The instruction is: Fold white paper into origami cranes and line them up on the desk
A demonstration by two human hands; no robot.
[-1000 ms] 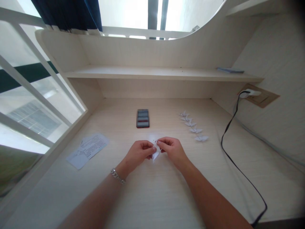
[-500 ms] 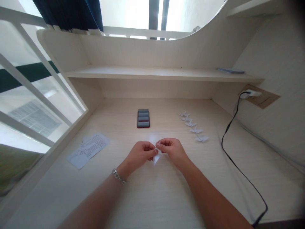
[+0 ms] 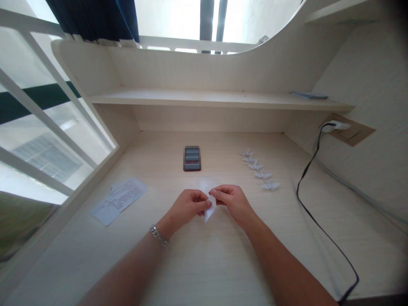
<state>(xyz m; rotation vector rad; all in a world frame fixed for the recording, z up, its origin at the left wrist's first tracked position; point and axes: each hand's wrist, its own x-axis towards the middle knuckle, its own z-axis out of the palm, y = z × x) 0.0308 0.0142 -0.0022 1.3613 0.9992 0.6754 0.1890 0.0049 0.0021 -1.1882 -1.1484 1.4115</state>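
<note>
Between my two hands is a small folded piece of white paper, its narrow tip pointing down toward me. My left hand pinches its left side between thumb and fingers; a chain bracelet circles that wrist. With thumb and forefinger together, my right hand grips the paper's upper right edge. The fingers hide part of the folds. Over to the right, several small folded paper cranes stand in a slanting row on the desk.
A dark phone-like device with a blurred-out face lies beyond my hands. Printed paper sheets rest at the left. A black cable runs from the wall socket down the right side. A shelf spans the back.
The right hand's fingers have shifted slightly up and right along the paper, so more of its white face shows. The left hand keeps its pinch almost in place.
</note>
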